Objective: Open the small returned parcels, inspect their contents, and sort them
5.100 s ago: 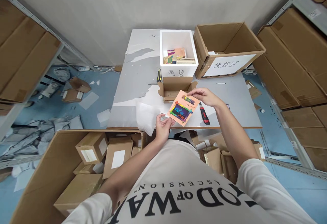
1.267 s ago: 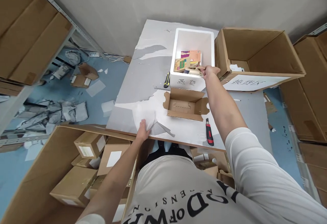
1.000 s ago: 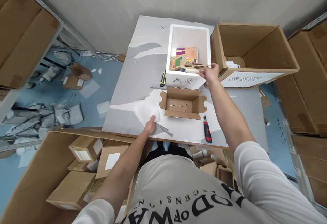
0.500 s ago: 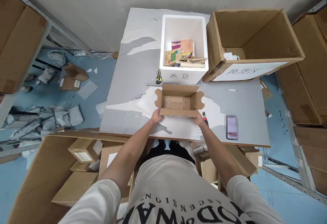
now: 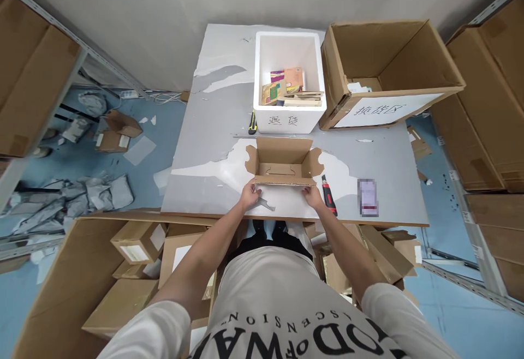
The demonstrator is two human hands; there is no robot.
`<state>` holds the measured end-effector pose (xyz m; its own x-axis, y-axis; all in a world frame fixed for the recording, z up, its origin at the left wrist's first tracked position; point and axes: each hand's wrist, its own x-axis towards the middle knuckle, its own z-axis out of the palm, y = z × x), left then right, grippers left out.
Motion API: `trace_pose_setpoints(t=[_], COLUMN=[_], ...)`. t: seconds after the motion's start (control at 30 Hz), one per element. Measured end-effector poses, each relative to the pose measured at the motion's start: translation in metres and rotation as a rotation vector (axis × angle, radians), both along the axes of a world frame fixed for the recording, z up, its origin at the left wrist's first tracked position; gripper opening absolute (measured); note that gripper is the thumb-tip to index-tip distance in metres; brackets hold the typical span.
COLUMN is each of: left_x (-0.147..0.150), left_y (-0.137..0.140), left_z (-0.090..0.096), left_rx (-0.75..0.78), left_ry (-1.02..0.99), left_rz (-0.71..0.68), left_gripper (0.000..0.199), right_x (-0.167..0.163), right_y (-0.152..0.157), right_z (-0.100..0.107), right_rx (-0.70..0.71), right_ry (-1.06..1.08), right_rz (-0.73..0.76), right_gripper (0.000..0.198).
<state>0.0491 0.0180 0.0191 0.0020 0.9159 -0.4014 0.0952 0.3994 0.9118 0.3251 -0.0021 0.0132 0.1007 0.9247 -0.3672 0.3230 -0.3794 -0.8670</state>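
Observation:
A small open cardboard box is at the near middle of the table, its side flaps spread and nothing inside. My left hand is closed at its near left corner, thumb and fingers at the lower front edge. At the near right corner my right hand grips it the same way, fingertips partly hidden by the front panel. Just right of that hand lies a red and black box cutter. Farther right is a phone with a blurred screen.
Behind the small box stand a white foam box holding several booklets and a large cardboard box with a handwritten label. A yellow and black cutter lies beside the foam box. Below left, a big carton holds several parcels.
The small box has tilted, showing less of its bottom. Both hands have shifted from its sides to below its front edge. The red cutter is now fully uncovered, and the view has moved slightly.

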Motion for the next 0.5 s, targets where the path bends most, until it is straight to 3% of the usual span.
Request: trace_pose_setpoints(t=[0.2,0.37,0.5], left_x=[-0.012,-0.021,-0.019], left_y=[-0.041,-0.056,-0.057], left_z=[0.018,0.043,0.048], left_rx=[0.113,0.202,0.212], left_ry=[0.066,0.313,0.380], left_rz=[-0.007,0.022,-0.030], left_gripper=[0.041,0.034,0.034], right_x=[-0.012,-0.014,-0.014], right_y=[-0.038,-0.054,-0.051], right_z=[0.027,0.061,0.070], right_rx=[0.096,0.125,0.092], right_ry=[-0.014,-0.285,-0.450], right_rz=[-0.003,0.078,0.092], right_gripper=[0.045,0.043,0.047])
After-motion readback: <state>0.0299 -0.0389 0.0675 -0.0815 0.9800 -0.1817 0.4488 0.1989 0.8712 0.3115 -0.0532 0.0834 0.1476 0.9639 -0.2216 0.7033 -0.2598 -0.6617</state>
